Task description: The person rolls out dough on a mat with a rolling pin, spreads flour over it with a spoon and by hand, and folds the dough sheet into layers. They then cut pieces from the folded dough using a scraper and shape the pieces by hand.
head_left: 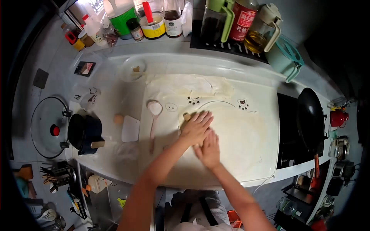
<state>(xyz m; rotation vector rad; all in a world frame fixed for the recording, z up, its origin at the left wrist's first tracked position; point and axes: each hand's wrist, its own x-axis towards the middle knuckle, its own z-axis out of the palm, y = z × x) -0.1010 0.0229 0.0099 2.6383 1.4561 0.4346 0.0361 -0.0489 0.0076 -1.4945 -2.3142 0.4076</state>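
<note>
A wide, thin pale dough sheet (239, 142) covers much of the white mat (269, 96). My left hand (197, 129) lies palm down with its fingers stretched out, beside a short wooden end (187, 116), perhaps of a rod. Just below and to the right, my right hand (209, 150) is flat with fingers extended, its fingertips close to the left palm. What lies beneath both palms is hidden. A spoon (155, 109) holding white powder rests left of the hands. Folded pale dough (189, 85) stretches along the mat's back edge.
A dark pot (84, 133), a white scraper-like piece (130, 129), a phone (84, 68) and a small bowl (135, 69) stand at the left. Bottles and jugs (262, 29) line the back ledge. A black wok (309, 119) sits on the right stove.
</note>
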